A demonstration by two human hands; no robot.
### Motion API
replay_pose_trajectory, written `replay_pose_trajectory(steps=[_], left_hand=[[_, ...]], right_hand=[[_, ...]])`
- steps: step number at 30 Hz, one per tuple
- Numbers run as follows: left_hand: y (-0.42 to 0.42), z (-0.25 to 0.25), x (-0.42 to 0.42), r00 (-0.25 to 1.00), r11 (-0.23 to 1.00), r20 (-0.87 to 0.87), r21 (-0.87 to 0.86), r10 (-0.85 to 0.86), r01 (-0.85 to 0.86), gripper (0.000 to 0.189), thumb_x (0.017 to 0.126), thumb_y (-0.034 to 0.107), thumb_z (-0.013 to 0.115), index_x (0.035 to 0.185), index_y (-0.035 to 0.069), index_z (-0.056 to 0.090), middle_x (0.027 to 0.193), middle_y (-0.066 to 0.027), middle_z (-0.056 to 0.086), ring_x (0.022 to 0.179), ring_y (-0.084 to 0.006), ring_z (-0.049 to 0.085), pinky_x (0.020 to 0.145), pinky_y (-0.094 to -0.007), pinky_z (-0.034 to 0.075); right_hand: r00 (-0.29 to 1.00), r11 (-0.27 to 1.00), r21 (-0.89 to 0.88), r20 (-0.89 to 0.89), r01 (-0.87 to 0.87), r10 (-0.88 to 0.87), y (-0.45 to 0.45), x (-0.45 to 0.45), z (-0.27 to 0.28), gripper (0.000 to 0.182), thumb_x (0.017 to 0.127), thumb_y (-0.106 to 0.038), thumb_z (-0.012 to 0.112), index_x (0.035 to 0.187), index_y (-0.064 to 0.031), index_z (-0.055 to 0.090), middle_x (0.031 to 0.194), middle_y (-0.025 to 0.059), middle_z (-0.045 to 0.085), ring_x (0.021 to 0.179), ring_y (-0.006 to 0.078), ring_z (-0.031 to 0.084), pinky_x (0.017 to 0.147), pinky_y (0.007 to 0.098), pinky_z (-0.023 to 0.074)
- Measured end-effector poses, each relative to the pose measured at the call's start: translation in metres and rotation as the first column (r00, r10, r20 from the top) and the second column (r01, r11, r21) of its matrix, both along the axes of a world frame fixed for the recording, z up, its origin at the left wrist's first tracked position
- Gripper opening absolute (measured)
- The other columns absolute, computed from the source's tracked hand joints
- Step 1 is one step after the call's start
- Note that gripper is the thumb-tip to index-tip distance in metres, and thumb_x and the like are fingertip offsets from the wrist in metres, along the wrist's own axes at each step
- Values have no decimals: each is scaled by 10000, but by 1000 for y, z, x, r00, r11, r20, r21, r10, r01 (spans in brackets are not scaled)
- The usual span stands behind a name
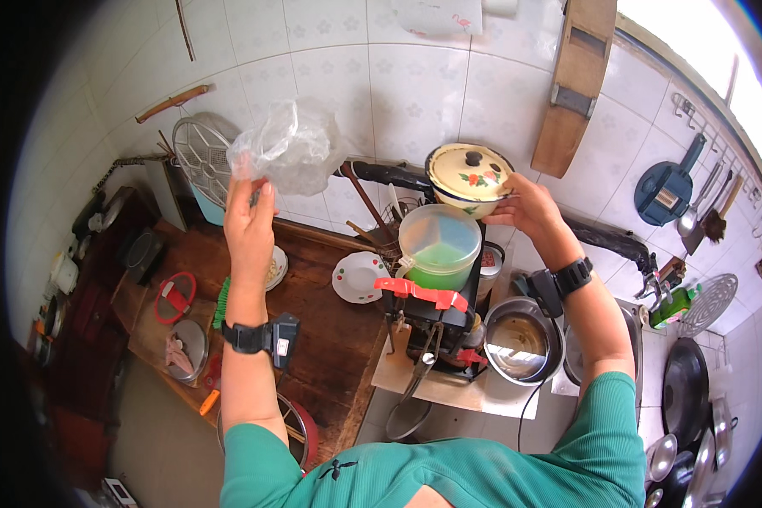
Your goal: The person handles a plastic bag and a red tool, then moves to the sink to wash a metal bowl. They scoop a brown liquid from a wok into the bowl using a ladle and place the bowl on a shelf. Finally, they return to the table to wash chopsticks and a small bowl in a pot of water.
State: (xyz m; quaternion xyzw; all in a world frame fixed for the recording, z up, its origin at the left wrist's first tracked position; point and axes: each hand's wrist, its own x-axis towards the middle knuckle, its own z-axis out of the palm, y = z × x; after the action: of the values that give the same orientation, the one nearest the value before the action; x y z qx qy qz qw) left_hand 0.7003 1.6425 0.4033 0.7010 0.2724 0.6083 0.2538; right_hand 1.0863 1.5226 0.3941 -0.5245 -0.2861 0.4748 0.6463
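Observation:
My left hand [249, 219] is raised over the wooden counter, its fingers pinching a crumpled clear plastic bag [305, 149] that spreads out to the right of it. A cream enamel bowl [460, 204] with a dark rim is gripped at its right side by my right hand [526, 206]. Its enamel lid [463, 166], painted with red flowers and fitted with a dark knob, sits on top, with my thumb near its edge. Just below the bowl, a translucent plastic container [441, 244] with a green lower part rests on a black rack. What the bowl holds is hidden.
A white plate [359, 277] lies left of the rack; a steel basin [524, 340] stands to its right. Raw meat [178, 352] is on a steel plate at left. A metal strainer [203, 162] leans at the wall. Red tape [419, 293] marks the rack's front.

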Motion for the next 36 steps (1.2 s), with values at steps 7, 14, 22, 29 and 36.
replay_pose_trajectory(steps=[7,14,22,29,36], left_hand=[[-27,-25,-9,998,995,27,-82,-51,53,464,908,100,557,1351,28,440,1245,-62,489,965,-123,527,653,-223,499],[-33,-34,-10,998,996,22,-67,-63,64,488,901,62,556,1370,50,423,1117,-70,538,906,-113,536,646,-226,498],[-28,-41,-15,993,976,59,-188,-98,108,488,885,17,547,1359,39,434,1094,-74,549,854,-94,530,629,-222,490],[-30,-44,-15,996,977,40,-195,-84,90,462,878,-9,544,1331,17,461,1222,-58,486,864,-92,535,626,-216,506],[-40,-37,-22,997,981,7,-176,-80,79,431,880,-9,548,1305,-8,476,1234,-68,494,863,-85,545,632,-216,513]], right_hand=[[995,998,-56,-91,-42,36,19,-3,-23,442,835,-180,571,1099,153,450,1029,310,544,869,454,624,709,517,570],[990,994,-96,-132,-55,42,12,-12,-24,432,828,-150,571,1081,150,391,1001,315,540,847,447,631,715,522,565],[969,989,-71,-202,128,-140,0,-38,-33,357,821,-105,573,1030,152,440,1002,281,561,781,398,648,659,477,576],[990,983,-161,-96,90,-107,-11,-39,-36,382,826,-160,564,1034,133,434,958,260,560,734,371,649,616,410,567],[995,979,-191,-53,75,-87,-18,-33,-22,402,812,-153,599,1022,146,430,942,254,537,728,374,639,637,420,568]])
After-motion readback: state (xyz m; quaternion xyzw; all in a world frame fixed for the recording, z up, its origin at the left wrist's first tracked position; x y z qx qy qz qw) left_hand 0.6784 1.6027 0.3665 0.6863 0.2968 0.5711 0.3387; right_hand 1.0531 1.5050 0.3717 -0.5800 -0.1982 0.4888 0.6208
